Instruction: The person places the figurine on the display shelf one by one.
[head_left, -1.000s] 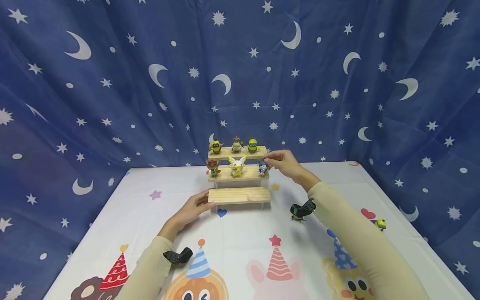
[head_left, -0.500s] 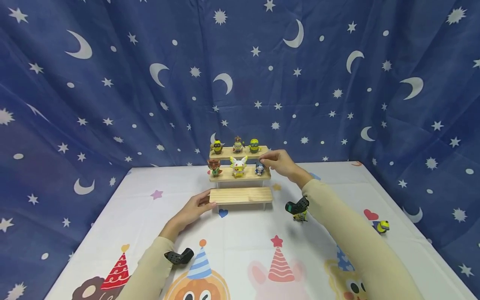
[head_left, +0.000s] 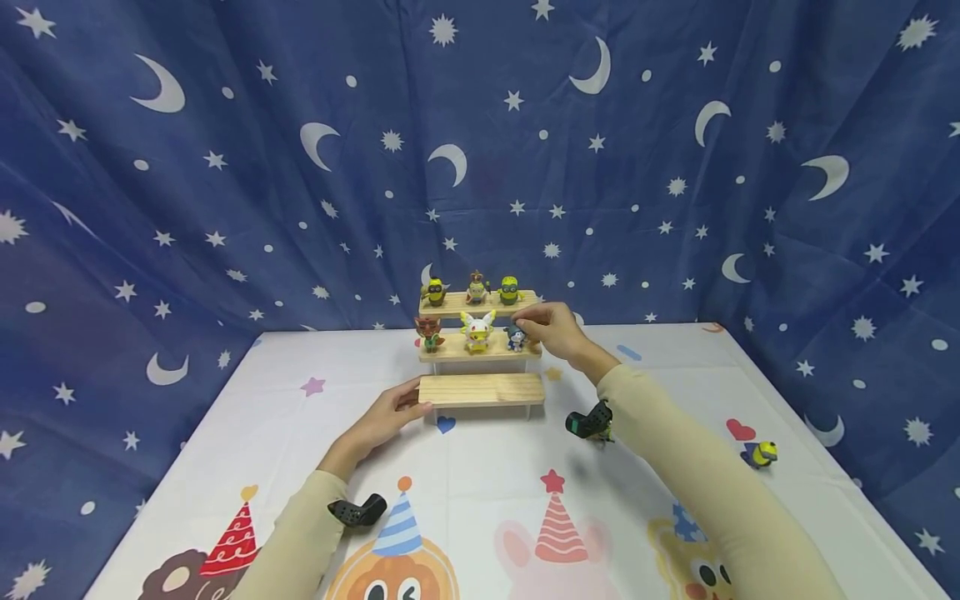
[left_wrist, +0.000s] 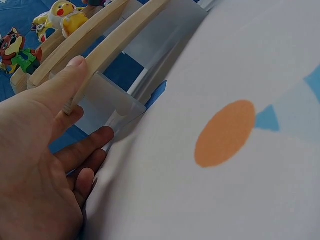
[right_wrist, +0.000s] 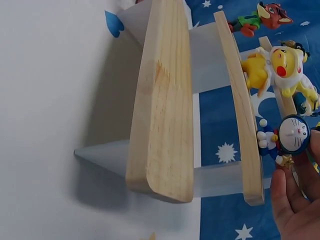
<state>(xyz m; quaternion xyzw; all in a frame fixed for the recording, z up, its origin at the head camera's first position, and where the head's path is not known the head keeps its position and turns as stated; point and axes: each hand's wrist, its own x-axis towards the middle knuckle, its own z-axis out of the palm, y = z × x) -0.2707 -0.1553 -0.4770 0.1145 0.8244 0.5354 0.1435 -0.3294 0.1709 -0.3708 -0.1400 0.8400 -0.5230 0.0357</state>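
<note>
The blue figure point(head_left: 515, 337) stands at the right end of the middle board point(head_left: 497, 351), its head pinched between the thumb and fingers of the right hand point(head_left: 557, 327). The left hand point(head_left: 387, 415), well apart from that figure, grips the left end of the lowest board point(head_left: 481, 390), with the thumb on its front edge.

Eight figures are in sight. The three-tier wooden stand bears six: on the top board point(head_left: 459, 310), a yellow one point(head_left: 434, 292), a crowned one point(head_left: 477, 288) and a yellow-green one point(head_left: 509, 290); on the middle board, a fox point(head_left: 429, 335), a white-and-yellow one point(head_left: 477, 332) and the blue one. Two are on the tablecloth point(head_left: 277, 417): a blue-and-yellow figure point(head_left: 760, 454) off to the right, and a partly hidden figure point(head_left: 607, 434) behind the black wrist device point(head_left: 589, 420), its pose hard to judge.
</note>
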